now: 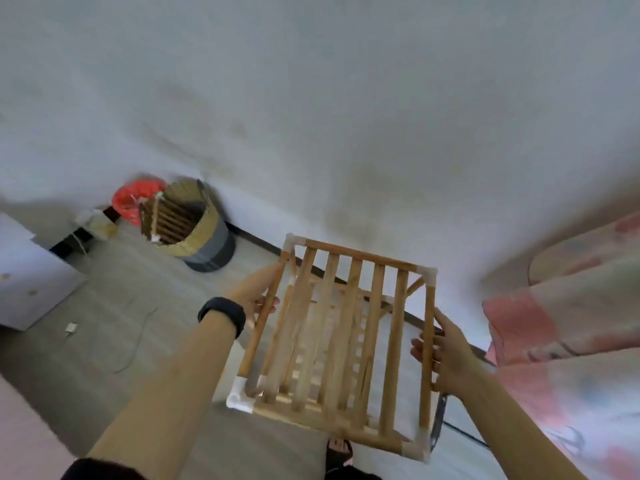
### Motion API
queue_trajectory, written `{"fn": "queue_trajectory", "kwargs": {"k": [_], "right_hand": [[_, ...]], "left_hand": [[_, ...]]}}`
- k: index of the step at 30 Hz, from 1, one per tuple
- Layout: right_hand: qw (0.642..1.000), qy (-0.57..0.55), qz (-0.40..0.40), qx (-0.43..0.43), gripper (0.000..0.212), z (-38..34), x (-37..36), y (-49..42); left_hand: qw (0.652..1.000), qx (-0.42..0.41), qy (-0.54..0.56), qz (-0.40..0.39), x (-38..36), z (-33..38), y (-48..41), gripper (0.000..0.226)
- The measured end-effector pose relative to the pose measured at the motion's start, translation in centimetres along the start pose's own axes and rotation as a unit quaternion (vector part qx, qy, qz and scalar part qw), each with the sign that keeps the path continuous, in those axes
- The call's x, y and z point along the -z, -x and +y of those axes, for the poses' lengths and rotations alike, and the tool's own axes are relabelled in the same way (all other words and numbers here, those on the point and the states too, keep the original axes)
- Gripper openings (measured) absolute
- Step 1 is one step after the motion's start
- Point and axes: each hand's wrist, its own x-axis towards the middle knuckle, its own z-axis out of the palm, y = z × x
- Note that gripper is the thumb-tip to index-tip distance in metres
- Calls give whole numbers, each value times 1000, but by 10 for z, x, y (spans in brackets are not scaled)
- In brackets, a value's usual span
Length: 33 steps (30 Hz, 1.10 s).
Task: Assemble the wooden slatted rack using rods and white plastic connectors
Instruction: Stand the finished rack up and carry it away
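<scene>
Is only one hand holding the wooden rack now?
No, the left hand grips the left side rod of the rack, and the right hand grips its right side rod.

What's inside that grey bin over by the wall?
A wooden slatted panel leans inside the grey bin, with a cardboard sheet curled round the inner wall. The bin's bottom is hidden by them, so anything lying lower cannot be seen.

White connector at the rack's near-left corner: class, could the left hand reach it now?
Probably yes: the left hand grips the side rod leading straight down to the white connector, nothing between.
</scene>
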Motion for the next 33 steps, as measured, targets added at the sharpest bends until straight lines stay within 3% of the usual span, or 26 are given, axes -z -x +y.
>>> {"fn": "queue_trajectory", "kwargs": {"k": [5,10,18,25,30,33], "right_hand": [[996,-69,58,15,54,-14,-44,-67],[986,-97,136,23,30,-18,-77,-135],[964,-176,196,-22,52,-17,-113,-242],[950,-209,227,-42,43,-14,-135,-312],[947,-202,246,-35,42,-21,-141,-360],[950,-196,242,-33,44,-26,-140,-386]], "left_hand": [[1000,5,10,13,-12,2,-72,43],[999,40,-16,8,-14,8,-138,47],[994,50,-92,-38,-30,57,-278,64],[986,52,-142,-65,-57,86,-388,55],[984,49,-159,-69,-78,91,-438,35],[984,40,-160,-61,-88,89,-458,38]]}}
